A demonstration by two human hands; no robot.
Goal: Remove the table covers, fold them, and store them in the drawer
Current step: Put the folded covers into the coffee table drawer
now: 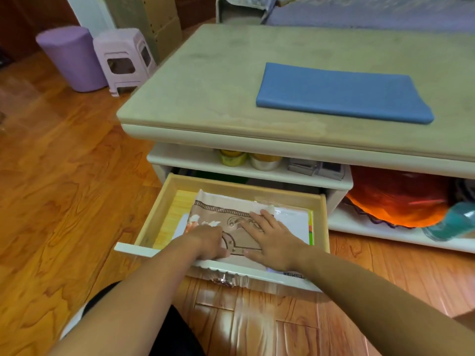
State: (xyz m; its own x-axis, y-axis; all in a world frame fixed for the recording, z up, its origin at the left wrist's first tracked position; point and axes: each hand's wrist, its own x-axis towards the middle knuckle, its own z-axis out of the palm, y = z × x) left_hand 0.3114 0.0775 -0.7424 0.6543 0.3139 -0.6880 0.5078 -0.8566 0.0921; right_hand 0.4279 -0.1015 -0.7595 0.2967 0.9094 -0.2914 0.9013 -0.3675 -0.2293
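drawer (164,201) pulled open | patterned cover (218,214) inside | right hand (272,240) flat, fingers spread | left hand (208,242) pressing, fingers curled under, can't tell grip | blue cover (341,93) folded on surface (205,86)

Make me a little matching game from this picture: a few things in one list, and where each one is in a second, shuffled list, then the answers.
Things:
1. blue folded cover
2. patterned folded cover
3. orange dish
4. purple bin

Places:
A. on the wooden floor beside the pink stool
B. in the open drawer, under both hands
C. on the table top
D. on the low shelf under the table

Pairs: 1-C, 2-B, 3-D, 4-A

The left hand and right hand both rest on the patterned cover.
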